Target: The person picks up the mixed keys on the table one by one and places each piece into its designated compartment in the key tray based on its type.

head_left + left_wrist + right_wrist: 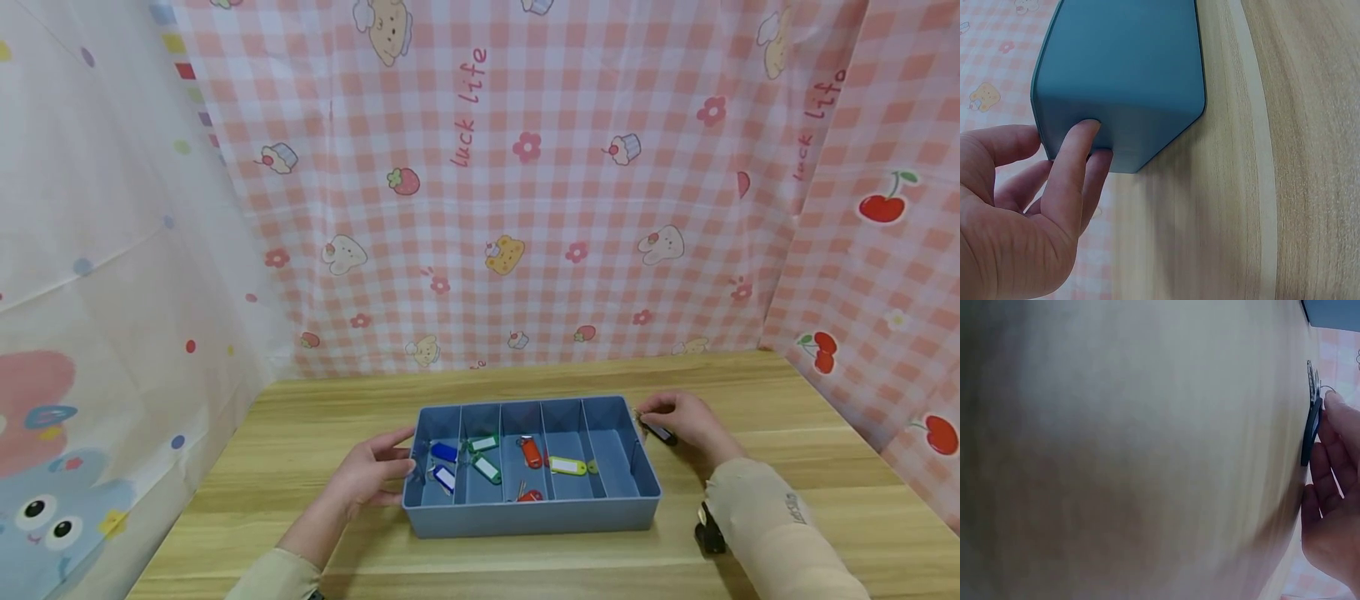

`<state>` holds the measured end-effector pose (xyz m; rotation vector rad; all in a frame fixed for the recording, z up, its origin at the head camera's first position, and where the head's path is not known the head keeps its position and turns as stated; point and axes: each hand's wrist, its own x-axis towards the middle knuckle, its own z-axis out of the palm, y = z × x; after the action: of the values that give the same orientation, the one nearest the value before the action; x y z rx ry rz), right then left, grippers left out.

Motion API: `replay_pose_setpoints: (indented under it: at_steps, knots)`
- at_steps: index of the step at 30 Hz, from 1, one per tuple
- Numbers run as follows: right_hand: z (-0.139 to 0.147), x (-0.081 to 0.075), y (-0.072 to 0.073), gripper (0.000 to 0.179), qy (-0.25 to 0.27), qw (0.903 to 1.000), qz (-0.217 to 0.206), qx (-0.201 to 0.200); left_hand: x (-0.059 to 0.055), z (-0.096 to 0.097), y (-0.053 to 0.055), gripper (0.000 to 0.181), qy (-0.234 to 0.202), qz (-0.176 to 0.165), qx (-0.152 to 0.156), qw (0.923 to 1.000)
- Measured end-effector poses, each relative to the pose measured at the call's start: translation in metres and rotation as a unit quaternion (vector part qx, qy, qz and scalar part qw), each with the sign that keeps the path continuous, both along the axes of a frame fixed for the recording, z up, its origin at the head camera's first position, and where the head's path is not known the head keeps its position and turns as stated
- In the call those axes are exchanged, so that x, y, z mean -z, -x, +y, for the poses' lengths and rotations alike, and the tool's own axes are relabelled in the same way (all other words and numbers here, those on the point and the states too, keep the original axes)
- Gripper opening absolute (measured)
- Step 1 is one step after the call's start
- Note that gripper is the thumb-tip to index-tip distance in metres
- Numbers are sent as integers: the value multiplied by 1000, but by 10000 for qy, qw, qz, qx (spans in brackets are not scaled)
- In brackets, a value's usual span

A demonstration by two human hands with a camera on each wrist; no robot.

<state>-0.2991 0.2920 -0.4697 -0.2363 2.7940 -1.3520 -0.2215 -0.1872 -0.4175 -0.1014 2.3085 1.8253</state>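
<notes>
A blue-grey divided box point(532, 517) sits on the table. My left hand point(367, 473) holds its left end; in the left wrist view, fingertips point(1090, 127) press the outer end wall while another finger reaches the rim. Beyond the box's right end, my right hand point(686, 421) pinches the ring of a black key tag point(660, 432). Small keys point(1314, 381) hang from that ring, close over the wood. Inside the box lie blue tags point(444, 478), green tags point(486, 468), red tags point(532, 452) and yellow tags point(567, 466), sorted by colour into separate compartments.
The wooden table point(300, 467) runs back to a pink checked curtain point(525, 208). Patterned cloth hangs at both sides. A small black object point(708, 533) with a gold-coloured part shows beside my right sleeve point(765, 517).
</notes>
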Motion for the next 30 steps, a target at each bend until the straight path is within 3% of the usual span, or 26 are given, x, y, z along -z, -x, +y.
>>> replay_pose_setpoints:
  at_steps: [6, 15, 30]
  knots:
    - [0, -1, -1, 15, -80, 9999, 96, 116, 1, 0, 1, 57, -54, 17, -45, 10000]
    - [3, -4, -6, 20, 393, 9985, 170, 354, 1, 0, 0, 57, -45, 25, -32, 10000]
    - [10, -21, -7, 28, 527, 9964, 365, 556, 0, 1, -2, 55, 10, 17, -152, 9999]
